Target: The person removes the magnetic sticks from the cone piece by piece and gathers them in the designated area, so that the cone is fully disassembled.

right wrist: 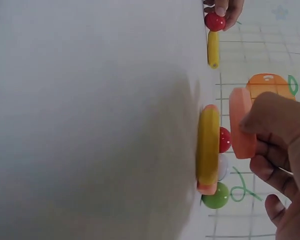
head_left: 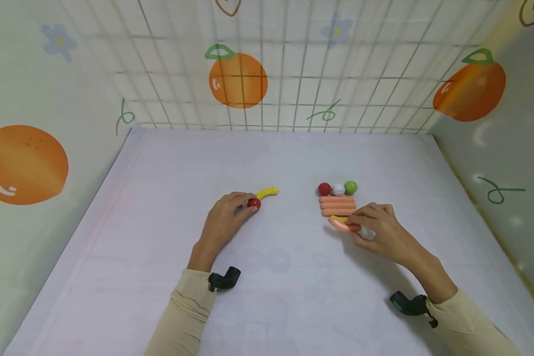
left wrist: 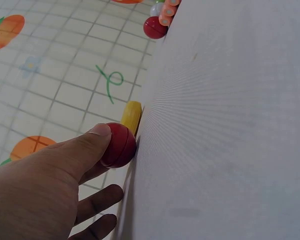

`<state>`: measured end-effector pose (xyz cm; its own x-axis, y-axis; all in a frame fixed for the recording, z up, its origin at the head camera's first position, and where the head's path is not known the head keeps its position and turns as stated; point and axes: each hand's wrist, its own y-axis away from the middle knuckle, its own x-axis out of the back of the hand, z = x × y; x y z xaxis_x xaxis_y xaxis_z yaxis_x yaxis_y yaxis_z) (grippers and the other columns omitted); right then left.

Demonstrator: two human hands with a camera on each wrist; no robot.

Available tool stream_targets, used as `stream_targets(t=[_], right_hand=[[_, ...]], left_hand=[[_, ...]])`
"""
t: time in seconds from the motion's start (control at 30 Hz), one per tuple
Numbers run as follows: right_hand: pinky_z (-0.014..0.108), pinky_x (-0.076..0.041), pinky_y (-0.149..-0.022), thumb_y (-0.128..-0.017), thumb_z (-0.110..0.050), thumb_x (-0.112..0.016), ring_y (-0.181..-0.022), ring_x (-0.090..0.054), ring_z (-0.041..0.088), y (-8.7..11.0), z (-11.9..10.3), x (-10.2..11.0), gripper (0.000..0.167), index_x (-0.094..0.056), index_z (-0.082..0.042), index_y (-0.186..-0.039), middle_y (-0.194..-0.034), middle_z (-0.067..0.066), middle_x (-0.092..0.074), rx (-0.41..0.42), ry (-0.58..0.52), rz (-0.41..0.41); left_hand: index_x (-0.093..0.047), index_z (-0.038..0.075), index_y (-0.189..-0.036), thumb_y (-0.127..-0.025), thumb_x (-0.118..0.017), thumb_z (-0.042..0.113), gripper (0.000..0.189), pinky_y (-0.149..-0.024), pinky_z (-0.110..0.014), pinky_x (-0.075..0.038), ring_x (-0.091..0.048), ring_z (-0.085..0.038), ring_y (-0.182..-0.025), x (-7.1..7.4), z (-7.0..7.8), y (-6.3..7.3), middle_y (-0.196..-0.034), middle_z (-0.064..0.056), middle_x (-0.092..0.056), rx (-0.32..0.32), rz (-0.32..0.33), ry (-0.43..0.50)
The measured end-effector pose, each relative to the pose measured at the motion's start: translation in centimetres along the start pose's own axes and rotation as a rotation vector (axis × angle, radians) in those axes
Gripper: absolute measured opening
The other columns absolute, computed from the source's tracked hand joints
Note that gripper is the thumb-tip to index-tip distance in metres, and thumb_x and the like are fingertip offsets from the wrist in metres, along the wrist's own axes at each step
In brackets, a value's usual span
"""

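Note:
Between its thumb and fingers, my left hand (head_left: 222, 217) pinches a red ball (left wrist: 119, 146) low at the tabletop. A curved yellow stick (head_left: 268, 192) lies just beyond that ball. My right hand (head_left: 382, 235) grips a curved pink-orange, sausage-like piece (right wrist: 240, 112), raised off the table in the right wrist view. Close by, a second yellow stick (right wrist: 208, 145) lies in front of three straight pink-orange sticks (head_left: 338, 205), mostly hidden by the held piece in the head view. Behind those sticks sit a red ball (head_left: 324, 189), a white ball (head_left: 338, 189) and a green ball (head_left: 350, 187) in a row.
A pale cloth covers the tabletop (head_left: 160, 168). At the back stands a wire grid (head_left: 289, 79) behind a sheet printed with oranges and flowers. Similar printed sheets hang at the left (head_left: 22, 257) and right sides. Dark wrist cameras sit on both sleeves.

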<state>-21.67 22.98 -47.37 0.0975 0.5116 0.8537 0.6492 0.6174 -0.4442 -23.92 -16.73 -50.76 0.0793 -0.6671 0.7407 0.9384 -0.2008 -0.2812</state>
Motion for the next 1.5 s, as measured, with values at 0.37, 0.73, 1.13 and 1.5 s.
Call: stream_targets(t=[0.37,0.73,1.13,1.5], right_hand=[[0.043,-0.032,-0.082,-0.068,0.000,-0.087,-0.095,-0.058,0.021,0.6,0.4,-0.5,0.028,-0.076,-0.010,-0.092,-0.100,0.001,-0.068,-0.017,0.053,-0.055],[0.044,-0.032,-0.077,-0.066,0.000,-0.090,-0.094,-0.059,0.025,0.7,0.8,-1.0,0.032,-0.076,-0.008,-0.094,-0.098,0.003,-0.068,0.031,0.110,-0.029],[0.047,-0.035,-0.078,-0.064,-0.001,-0.092,-0.095,-0.060,0.027,0.7,0.1,-0.9,0.038,-0.075,-0.006,-0.097,-0.099,0.006,-0.068,0.015,0.168,0.006],[0.047,-0.036,-0.080,-0.074,-0.006,-0.087,-0.102,-0.061,0.026,-3.1,-2.7,-1.0,0.028,-0.076,-0.009,-0.099,-0.101,0.005,-0.068,0.082,0.060,0.073]], left_hand=[[-0.070,0.023,-0.124,-0.094,-0.072,0.035,0.033,-0.093,-0.040,-0.049,-0.059,-0.017,-0.110,0.3,0.0,0.0,-0.125,0.004,-0.065,0.004,0.010,-0.003],[-0.070,0.024,-0.124,-0.093,-0.073,0.034,0.033,-0.090,-0.039,-0.050,-0.059,-0.015,-0.105,0.4,-0.1,-0.1,-0.124,0.004,-0.065,-0.006,0.019,-0.017],[-0.072,0.022,-0.120,-0.088,-0.079,0.034,0.034,-0.088,-0.039,-0.051,-0.059,-0.016,-0.103,0.3,0.1,-0.1,-0.117,0.005,-0.066,-0.031,0.003,-0.011],[-0.072,0.020,-0.118,-0.087,-0.080,0.033,0.034,-0.088,-0.037,-0.051,-0.059,-0.014,-0.101,-0.1,0.1,-0.1,-0.114,0.006,-0.066,-0.070,0.003,-0.002]])
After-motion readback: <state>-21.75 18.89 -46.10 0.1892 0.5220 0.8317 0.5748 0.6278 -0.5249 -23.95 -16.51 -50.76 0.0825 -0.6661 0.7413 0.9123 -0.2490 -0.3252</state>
